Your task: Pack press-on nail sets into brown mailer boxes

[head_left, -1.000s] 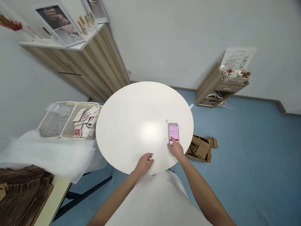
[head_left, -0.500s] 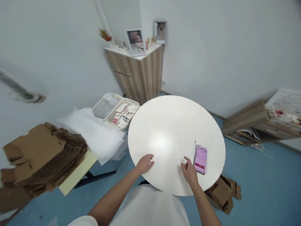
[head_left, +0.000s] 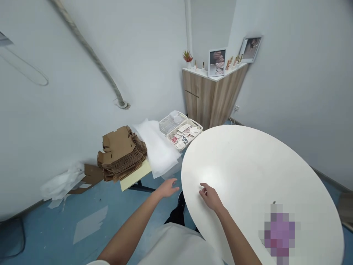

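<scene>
My left hand (head_left: 167, 188) hangs over the floor just left of the round white table (head_left: 242, 165), its fingers apart and nothing in it. Over the table's left part is my right hand (head_left: 210, 197), fingers loosely bent and apart, also without anything in it; whether it touches the surface I cannot tell. A phone (head_left: 280, 235), blurred by large pixels, lies on the table to the right of my right hand. Beyond my left hand, white foam sheets (head_left: 157, 147) lie beside a stack of flattened cardboard boxes (head_left: 121, 151) on a small pale-yellow table (head_left: 136, 175).
Two white plastic baskets (head_left: 180, 146) with cards and clear bags stand behind the foam sheets. A wooden corner cabinet (head_left: 204, 94) carries picture frames (head_left: 217, 62), small bottles and a plant (head_left: 188, 57). White plastic wrapping (head_left: 64, 180) lies on the floor by the left wall.
My view has turned left, toward the cardboard stack. My left hand has moved off the round table's edge to over the floor; my right hand has shifted left, away from the phone.
</scene>
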### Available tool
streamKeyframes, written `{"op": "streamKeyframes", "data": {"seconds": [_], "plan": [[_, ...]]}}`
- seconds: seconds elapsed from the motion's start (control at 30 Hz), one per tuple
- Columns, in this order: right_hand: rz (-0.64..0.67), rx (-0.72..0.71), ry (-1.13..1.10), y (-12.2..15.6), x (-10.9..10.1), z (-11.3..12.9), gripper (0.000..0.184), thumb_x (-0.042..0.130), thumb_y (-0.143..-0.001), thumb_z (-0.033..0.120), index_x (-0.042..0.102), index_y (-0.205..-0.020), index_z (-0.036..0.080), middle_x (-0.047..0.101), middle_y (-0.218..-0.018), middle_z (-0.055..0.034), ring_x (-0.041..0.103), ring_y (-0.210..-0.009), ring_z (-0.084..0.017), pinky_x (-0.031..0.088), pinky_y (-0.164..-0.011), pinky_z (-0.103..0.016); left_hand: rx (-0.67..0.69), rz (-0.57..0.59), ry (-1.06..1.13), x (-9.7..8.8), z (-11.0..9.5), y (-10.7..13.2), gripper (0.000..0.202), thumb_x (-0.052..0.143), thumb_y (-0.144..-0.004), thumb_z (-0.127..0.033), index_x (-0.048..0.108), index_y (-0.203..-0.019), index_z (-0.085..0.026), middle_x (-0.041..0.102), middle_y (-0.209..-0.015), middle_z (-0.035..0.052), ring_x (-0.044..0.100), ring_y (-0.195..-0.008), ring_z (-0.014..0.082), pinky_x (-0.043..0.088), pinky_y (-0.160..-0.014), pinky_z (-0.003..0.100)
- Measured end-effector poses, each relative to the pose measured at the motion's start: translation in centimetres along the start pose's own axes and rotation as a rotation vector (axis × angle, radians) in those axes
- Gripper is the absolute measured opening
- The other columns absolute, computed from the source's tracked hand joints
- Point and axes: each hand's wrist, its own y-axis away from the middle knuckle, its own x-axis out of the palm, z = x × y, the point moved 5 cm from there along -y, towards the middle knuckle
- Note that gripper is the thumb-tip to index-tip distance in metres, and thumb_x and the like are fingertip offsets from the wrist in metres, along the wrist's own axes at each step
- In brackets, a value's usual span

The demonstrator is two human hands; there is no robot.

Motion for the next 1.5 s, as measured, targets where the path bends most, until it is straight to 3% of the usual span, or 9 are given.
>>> {"op": "streamKeyframes", "data": {"seconds": [0.2, 0.4, 0.5, 0.6, 0.67, 0.8, 1.0, 1.27, 1.5], "plan": [[-0.002, -0.039, -0.022, -6.6, 1.5, 4.8, 0.035, 0.04, -0.075, 0.036, 0.05, -0.106, 0.023, 0.059, -0.077, -0.0004, 0.055, -0.064, -0.015, 0.044, -0.064, -0.029, 0.065, -0.178, 0.054, -4.3, 0.2, -4.5, 0.05, 0.049, -0.072, -0.047, 0.05, -0.112, -0.017, 0.057, -0.108, 0.0097, 0.057, -0.086, 0.02, 0.045, -0.07, 0.029], [-0.112, -0.07, 0.074, -14.8, 2.9, 9.0, 0.034, 0.039, -0.076, 0.032, 0.052, -0.104, 0.02, 0.057, -0.071, -0.0009, 0.052, -0.064, -0.015, 0.043, -0.064, -0.029, 0.207, -0.269, 0.049, -10.5, -0.2, -12.0, 0.037, 0.047, -0.076, -0.039, 0.052, -0.106, -0.018, 0.062, -0.093, 0.0047, 0.057, -0.068, 0.0138, 0.046, -0.068, 0.027], [-0.204, -0.05, 0.169, -18.6, 3.1, 10.2, 0.034, 0.038, -0.077, 0.028, 0.052, -0.106, 0.019, 0.057, -0.075, -0.0026, 0.052, -0.07, -0.016, 0.043, -0.066, -0.029, 0.26, -0.247, 0.051, -13.0, -0.3, -16.4, 0.032, 0.046, -0.078, -0.033, 0.053, -0.105, -0.018, 0.062, -0.092, 0.0041, 0.057, -0.07, 0.0133, 0.046, -0.07, 0.027], [-0.245, -0.085, 0.332, -22.3, 3.2, 11.1, 0.032, 0.039, -0.075, 0.017, 0.053, -0.104, 0.019, 0.056, -0.089, -0.0059, 0.051, -0.085, -0.018, 0.041, -0.075, -0.029, 0.322, -0.172, -0.021, -14.4, -0.7, -20.5, 0.031, 0.05, -0.075, -0.025, 0.053, -0.104, -0.015, 0.061, -0.097, 0.0072, 0.058, -0.08, 0.016, 0.045, -0.074, 0.028], [-0.217, -0.101, 0.451, -24.7, 3.5, 11.4, 0.034, 0.037, -0.074, 0.009, 0.055, -0.102, 0.019, 0.055, -0.096, -0.0075, 0.048, -0.092, -0.019, 0.039, -0.079, -0.029, 0.349, -0.099, -0.1, -14.6, -1.2, -22.8, 0.032, 0.051, -0.074, -0.021, 0.053, -0.104, -0.014, 0.06, -0.099, 0.0095, 0.058, -0.084, 0.0185, 0.044, -0.076, 0.03], [-0.038, -0.039, 0.659, -28.8, 4.4, 11.0, 0.042, 0.035, -0.071, -0.001, 0.054, -0.103, 0.017, 0.056, -0.094, -0.0095, 0.049, -0.092, -0.02, 0.039, -0.076, -0.029, 0.31, 0.041, -0.275, -14.1, -1.5, -26.0, 0.024, 0.051, -0.072, -0.014, 0.057, -0.096, -0.015, 0.062, -0.092, 0.0098, 0.056, -0.091, 0.0219, 0.042, -0.079, 0.032], [0.136, 0.065, 0.821, -31.3, 5.9, 10.2, 0.037, 0.044, -0.068, 0.0, 0.05, -0.101, 0.016, 0.055, -0.093, -0.0109, 0.053, -0.083, -0.02, 0.039, -0.068, -0.028, 0.2, 0.16, -0.368, -12.6, -0.7, -27.8, 0.023, 0.059, -0.068, -0.017, 0.056, -0.09, -0.014, 0.062, -0.089, 0.0144, 0.057, -0.09, 0.0274, 0.042, -0.074, 0.035], [0.082, 0.235, 0.866, -32.1, 6.3, 9.8, 0.033, 0.052, -0.07, 0.009, 0.043, -0.101, 0.017, 0.052, -0.096, -0.0112, 0.053, -0.086, -0.021, 0.037, -0.067, -0.029, 0.117, 0.152, -0.395, -12.2, -0.5, -27.8, 0.039, 0.057, -0.066, -0.01, 0.044, -0.104, -0.014, 0.06, -0.094, 0.0153, 0.057, -0.09, 0.0279, 0.041, -0.073, 0.036], [0.006, 0.222, 0.617, -32.1, 4.9, 9.8, 0.023, 0.042, -0.073, 0.007, 0.05, -0.092, 0.017, 0.054, -0.094, -0.0089, 0.052, -0.085, -0.018, 0.036, -0.069, -0.027, 0.151, 0.094, -0.328, -12.7, -0.3, -28.0, 0.046, 0.055, -0.068, -0.008, 0.04, -0.111, -0.017, 0.059, -0.095, 0.011, 0.055, -0.092, 0.0226, 0.04, -0.074, 0.03]]}}
